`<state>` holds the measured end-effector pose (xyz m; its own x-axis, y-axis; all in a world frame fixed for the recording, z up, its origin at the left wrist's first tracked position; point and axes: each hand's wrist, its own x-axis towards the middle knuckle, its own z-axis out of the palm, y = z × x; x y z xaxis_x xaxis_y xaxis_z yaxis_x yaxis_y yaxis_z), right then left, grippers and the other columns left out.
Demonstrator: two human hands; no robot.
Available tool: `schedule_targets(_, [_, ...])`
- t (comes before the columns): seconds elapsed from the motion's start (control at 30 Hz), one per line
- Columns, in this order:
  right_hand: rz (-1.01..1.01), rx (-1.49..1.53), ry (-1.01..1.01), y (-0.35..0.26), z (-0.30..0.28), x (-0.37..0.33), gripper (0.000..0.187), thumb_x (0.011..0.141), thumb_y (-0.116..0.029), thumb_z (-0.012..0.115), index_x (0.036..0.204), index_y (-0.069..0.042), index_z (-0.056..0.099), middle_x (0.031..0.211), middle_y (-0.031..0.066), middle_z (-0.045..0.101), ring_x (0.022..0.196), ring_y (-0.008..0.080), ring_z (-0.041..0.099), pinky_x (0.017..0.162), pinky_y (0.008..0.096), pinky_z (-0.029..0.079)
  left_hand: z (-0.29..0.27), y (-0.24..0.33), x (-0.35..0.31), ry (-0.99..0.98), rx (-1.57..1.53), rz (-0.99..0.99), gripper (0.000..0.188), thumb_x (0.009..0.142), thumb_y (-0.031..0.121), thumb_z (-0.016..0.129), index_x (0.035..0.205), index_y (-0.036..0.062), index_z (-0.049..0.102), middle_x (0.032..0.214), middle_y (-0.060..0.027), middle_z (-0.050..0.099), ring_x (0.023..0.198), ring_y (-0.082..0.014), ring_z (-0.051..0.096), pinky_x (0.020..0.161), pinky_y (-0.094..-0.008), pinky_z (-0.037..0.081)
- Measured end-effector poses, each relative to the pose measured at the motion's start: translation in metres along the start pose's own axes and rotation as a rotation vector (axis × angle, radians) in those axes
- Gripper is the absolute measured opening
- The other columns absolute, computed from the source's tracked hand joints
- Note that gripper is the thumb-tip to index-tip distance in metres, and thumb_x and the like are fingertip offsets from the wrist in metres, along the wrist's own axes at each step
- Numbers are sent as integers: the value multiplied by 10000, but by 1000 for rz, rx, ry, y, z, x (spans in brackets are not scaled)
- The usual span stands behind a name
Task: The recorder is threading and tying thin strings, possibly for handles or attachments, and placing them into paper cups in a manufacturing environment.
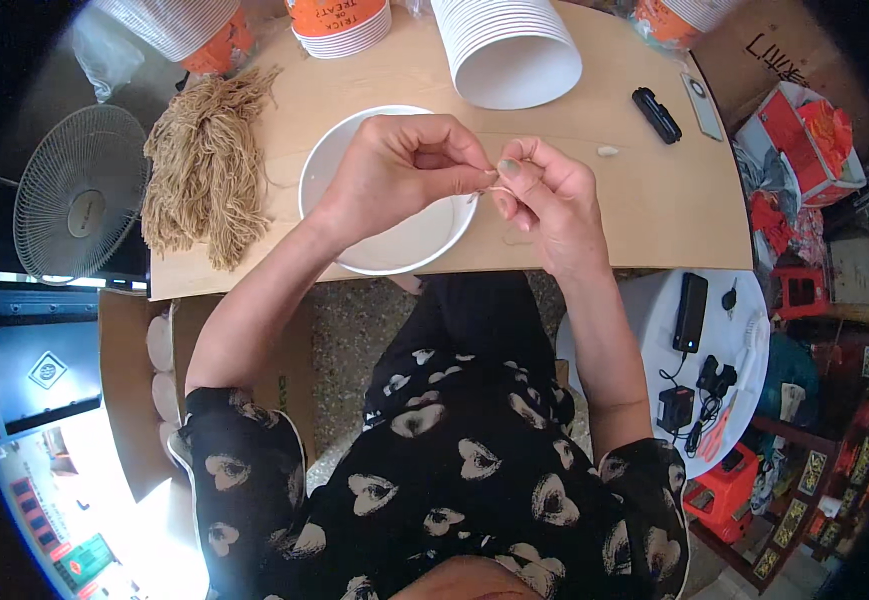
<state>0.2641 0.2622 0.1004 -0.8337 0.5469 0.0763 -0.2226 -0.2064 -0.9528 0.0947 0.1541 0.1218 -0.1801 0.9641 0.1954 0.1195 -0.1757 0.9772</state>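
Note:
My left hand is closed in a pinch, thumb and forefinger meeting just over the right side of a white round bucket. Fingertip to fingertip with it, my right hand is closed too. Between them shows a short piece of thin pale cord, gripped from both sides; its ends are mostly hidden by my fingers. The bucket stands upright at the table's near edge, partly covered by my left hand and wrist. Left of it lies a thick bundle of tan cords, hanging slightly over the table's edge.
Beyond the bucket lies a stack of white paper buckets; orange-and-white stacks stand further back. A black device and a phone rest at the right. A fan is at the left. A round white side table holds chargers.

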Motion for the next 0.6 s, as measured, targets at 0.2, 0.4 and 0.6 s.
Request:
schedule_targets(0.2, [-54,-89,26,-1,1,-2,135,980,-129,597,1037,-7,580,731,10,591,593,35,495,494,168,333,0,-1,-1,4,0,-4,78,858,-37,709,934,-32,689,871,-51,715,825,-85,679,753,-218,576])
schedule_targets(0.4, [-91,-231,-52,-5,0,-4,110,973,-75,598,1042,7,575,739,21,615,620,36,529,518,173,375,1,1,-2,25,68,-4,65,850,-44,710,913,-36,698,867,-54,719,817,-86,678,750,-226,580])
schedule_targets(0.6, [-58,-260,-46,-10,-1,-5,56,948,6,583,991,38,565,752,38,634,666,73,588,610,208,477,4,1,-2,25,162,46,40,841,-45,708,877,-26,709,852,-52,725,798,-82,677,734,-229,581])
